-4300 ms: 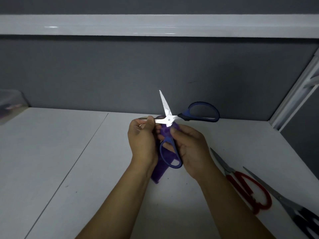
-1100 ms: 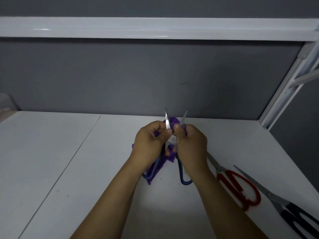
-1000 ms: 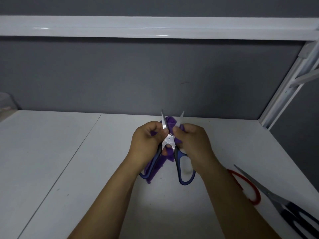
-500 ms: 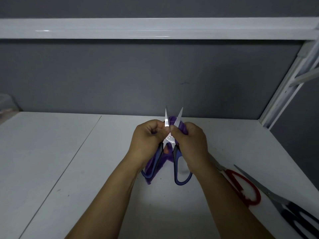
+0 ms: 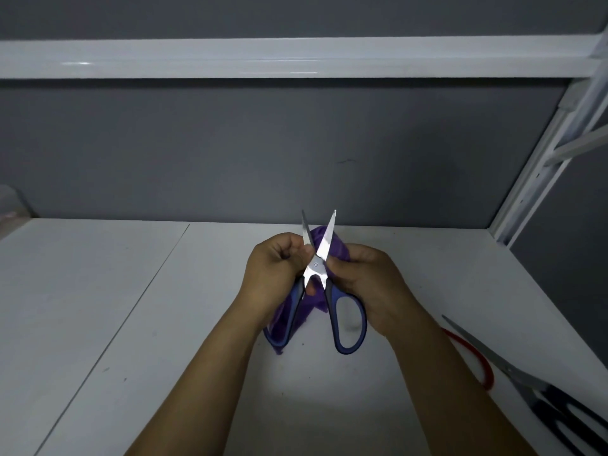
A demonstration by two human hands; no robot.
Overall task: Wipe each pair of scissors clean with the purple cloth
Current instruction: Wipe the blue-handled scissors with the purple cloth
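**While two hands hold them, blue scissors stand points-up over a white table**

Where the two hands meet above the middle of the table, the blue scissors are held clear of the surface. Their long axis runs from the person toward the back wall. The two blades are spread in a narrow V with the tips up and away, and the handle loops hang down toward the person.

The left hand has its fingers curled and pinches the left blade near its base. The right hand is curled too, with its thumb just beside the pivot, pinching the purple cloth against the right blade. The cloth bunches behind the blades and hangs down behind the left handle.

On the table to the right lie red scissors, mostly hidden by the right forearm. Black scissors lie just beside them with the blade pointing toward the wall. The table is white with a seam running down its left part.

A dark grey wall closes the back, with a white shelf across it overhead. A white slotted rail slants up at the right. At the far left edge sits a blurred clear container
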